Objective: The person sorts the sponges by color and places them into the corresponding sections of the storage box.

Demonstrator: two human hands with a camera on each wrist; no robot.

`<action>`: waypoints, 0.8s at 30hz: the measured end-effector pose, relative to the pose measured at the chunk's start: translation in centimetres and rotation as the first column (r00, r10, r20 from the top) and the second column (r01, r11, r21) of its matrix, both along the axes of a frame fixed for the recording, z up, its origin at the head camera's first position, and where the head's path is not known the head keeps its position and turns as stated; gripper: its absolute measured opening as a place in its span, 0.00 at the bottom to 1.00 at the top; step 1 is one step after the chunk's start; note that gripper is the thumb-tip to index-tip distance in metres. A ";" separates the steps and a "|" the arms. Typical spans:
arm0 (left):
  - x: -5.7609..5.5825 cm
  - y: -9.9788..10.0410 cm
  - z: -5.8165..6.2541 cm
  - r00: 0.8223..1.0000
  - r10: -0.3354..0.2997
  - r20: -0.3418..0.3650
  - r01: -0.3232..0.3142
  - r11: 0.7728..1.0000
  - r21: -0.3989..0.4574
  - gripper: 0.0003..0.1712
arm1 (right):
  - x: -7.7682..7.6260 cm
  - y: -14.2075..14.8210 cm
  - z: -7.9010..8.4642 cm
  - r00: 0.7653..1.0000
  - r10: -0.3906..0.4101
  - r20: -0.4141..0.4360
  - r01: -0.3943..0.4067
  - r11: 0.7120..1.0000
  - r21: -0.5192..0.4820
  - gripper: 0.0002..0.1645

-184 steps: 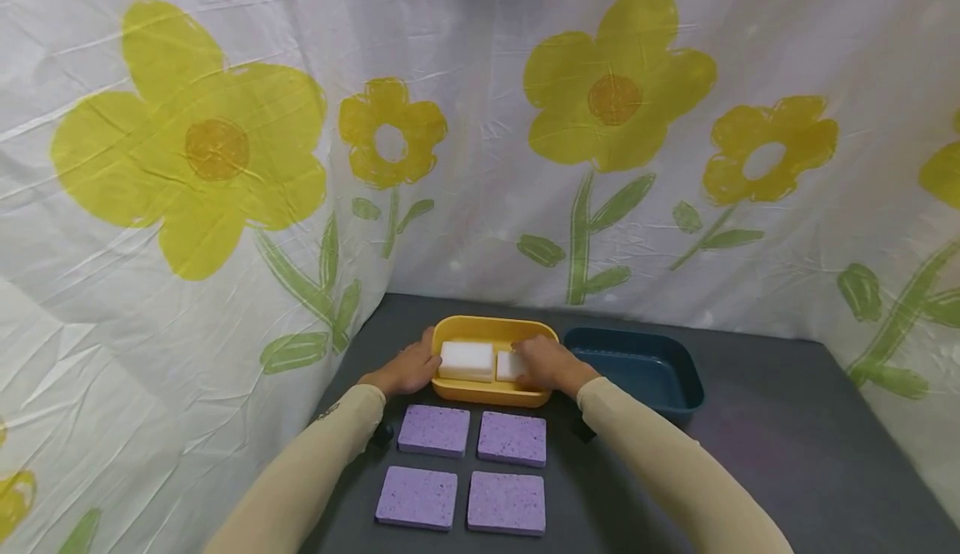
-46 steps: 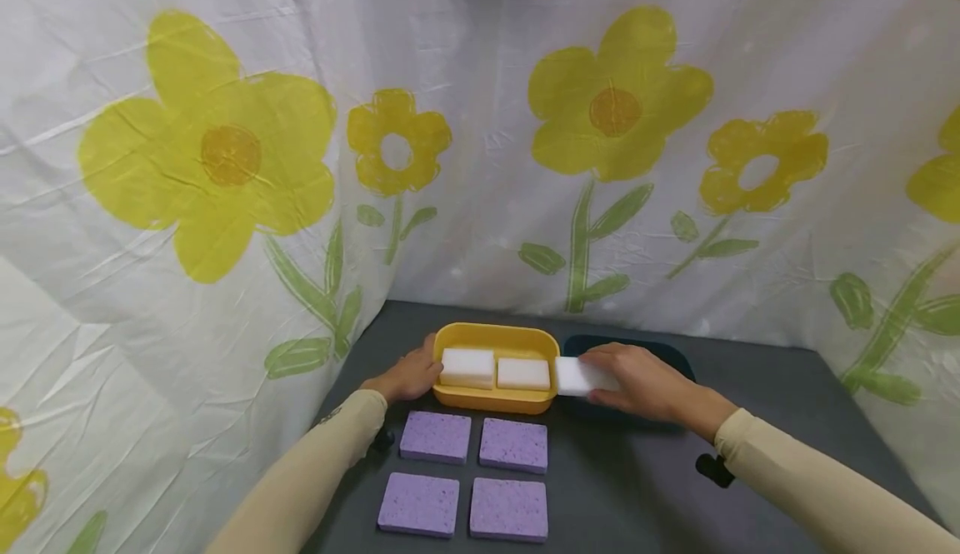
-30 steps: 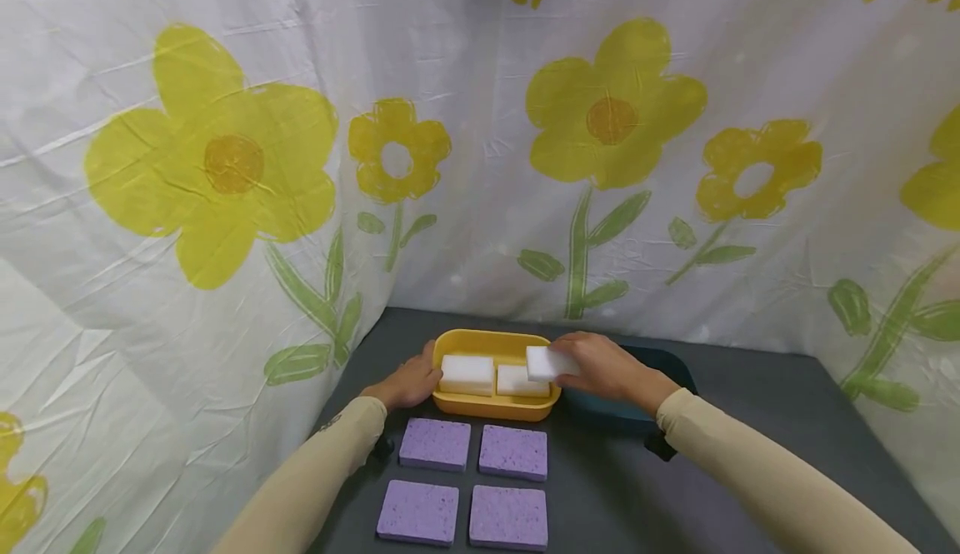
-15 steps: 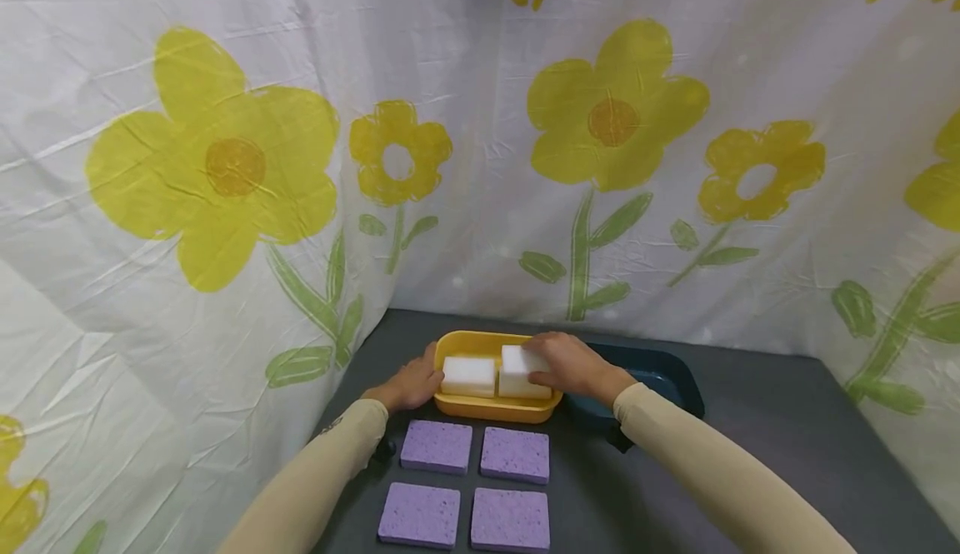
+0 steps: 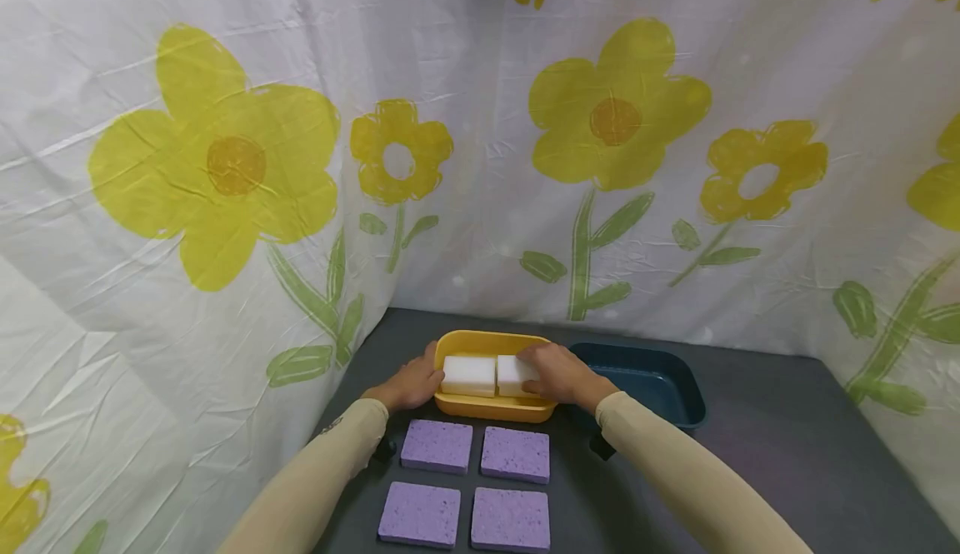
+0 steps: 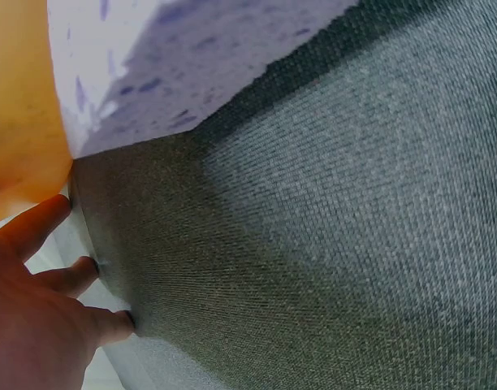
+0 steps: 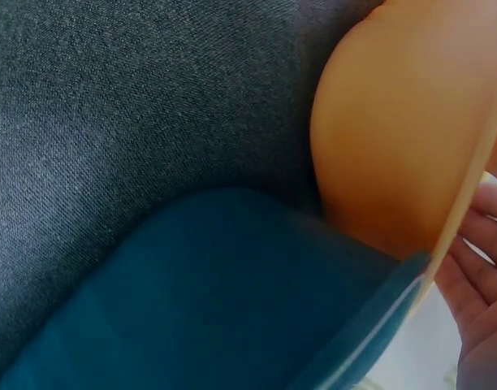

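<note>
In the head view, my right hand (image 5: 566, 375) pinches a white sponge block (image 5: 513, 369) inside the yellow bin (image 5: 495, 411). That block lies over another, at about the height of the neighbouring white sponge stack (image 5: 468, 375) on the left. The right fingers cover its right end. My left hand (image 5: 411, 383) holds the bin's left side, thumb by the rim. In the left wrist view, the left fingers (image 6: 74, 280) reach down outside the bin to the table. The right wrist view shows the right hand (image 7: 482, 276) partly behind the bin's wall.
Two rows of purple sponges (image 5: 437, 446) lie flat in front of the bin. A dark blue bin (image 5: 686, 408) stands against the yellow one on the right. The dark grey table (image 5: 765, 446) extends further right; a flower-printed curtain (image 5: 480, 279) hangs behind.
My right hand has brought the white sponge leftward from above the blue bin and lowered it onto the right-hand one in the yellow bin. The left hand has stayed put.
</note>
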State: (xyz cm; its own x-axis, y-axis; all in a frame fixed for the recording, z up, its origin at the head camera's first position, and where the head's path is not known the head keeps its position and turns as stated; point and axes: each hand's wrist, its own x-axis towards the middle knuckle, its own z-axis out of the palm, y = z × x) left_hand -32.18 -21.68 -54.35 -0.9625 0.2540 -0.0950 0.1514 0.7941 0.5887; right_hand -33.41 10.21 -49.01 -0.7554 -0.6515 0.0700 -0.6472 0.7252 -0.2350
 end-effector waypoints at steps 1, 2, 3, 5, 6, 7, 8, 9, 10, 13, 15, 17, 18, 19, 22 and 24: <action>0.0 0.1 0.0 1.000 0.000 0.004 0.000 1.000 -0.003 0.38 | 0.0 0.1 -0.1 1.000 -0.004 0.002 0.004 1.000 0.002 0.27; 0.0 0.1 0.0 1.000 -0.001 0.007 0.001 1.000 -0.002 0.38 | 0.0 0.1 -0.2 1.000 -0.008 0.004 0.008 1.000 0.003 0.27; 0.0 0.2 0.0 1.000 0.000 0.010 0.000 1.000 -0.001 0.38 | 0.0 0.2 -0.3 1.000 -0.010 0.006 0.009 1.000 0.004 0.27; 0.0 0.3 0.1 1.000 -0.002 0.016 0.002 1.000 -0.005 0.38 | -0.1 0.3 -0.5 1.000 -0.004 0.004 0.004 1.000 0.005 0.27; 0.0 0.3 0.2 1.000 -0.002 0.019 0.002 1.000 -0.006 0.38 | -0.1 0.3 -0.7 1.000 0.002 0.003 -0.002 1.000 0.003 0.26; 0.0 0.4 0.2 1.000 -0.002 0.021 0.002 1.000 -0.006 0.38 | -0.2 0.4 -0.8 1.000 0.008 -0.001 -0.008 1.000 0.002 0.26; 0.0 0.4 0.3 1.000 -0.001 0.022 0.001 1.000 -0.005 0.38 | -0.2 0.4 -1.0 1.000 0.016 -0.005 -0.016 1.000 0.003 0.26; 0.0 0.4 0.3 1.000 0.000 0.023 0.000 1.000 -0.008 0.39 | -0.2 0.5 -1.1 1.000 0.024 -0.009 -0.024 1.000 0.001 0.26; 0.0 0.5 0.3 1.000 -0.001 0.027 0.001 1.000 -0.011 0.39 | -0.3 0.5 -1.3 1.000 0.029 -0.011 -0.029 1.000 0.002 0.25; 0.0 0.5 0.3 1.000 -0.003 0.028 0.003 1.000 -0.006 0.39 | -0.4 0.6 -1.7 0.999 0.036 -0.014 -0.036 0.999 -0.005 0.25; 0.0 0.5 0.3 1.000 -0.007 0.026 0.007 1.000 -0.001 0.40 | -0.4 0.6 -1.7 0.999 0.033 -0.012 -0.033 0.999 -0.011 0.25; 0.0 0.5 0.4 1.000 -0.010 0.021 0.010 1.000 0.007 0.41 | -0.5 0.6 -1.7 0.999 0.034 -0.014 -0.034 0.999 -0.008 0.25; 0.0 0.5 0.4 1.000 -0.010 0.020 0.009 1.000 0.013 0.41 | -0.5 0.6 -1.7 0.999 0.039 -0.018 -0.039 0.999 -0.005 0.26; 0.0 0.4 0.4 1.000 -0.008 0.024 0.008 1.000 0.012 0.42 | -0.5 0.6 -1.6 0.999 0.044 -0.020 -0.044 0.999 -0.003 0.27; -0.1 0.1 0.2 0.999 -0.009 0.034 0.008 1.000 0.019 0.42 | -0.5 0.7 -1.3 0.997 0.068 -0.021 -0.068 0.998 0.009 0.31; -0.2 -0.2 0.2 0.999 -0.016 0.044 0.015 1.000 0.028 0.42 | -0.4 0.8 -1.1 0.997 0.079 -0.018 -0.079 0.997 0.005 0.33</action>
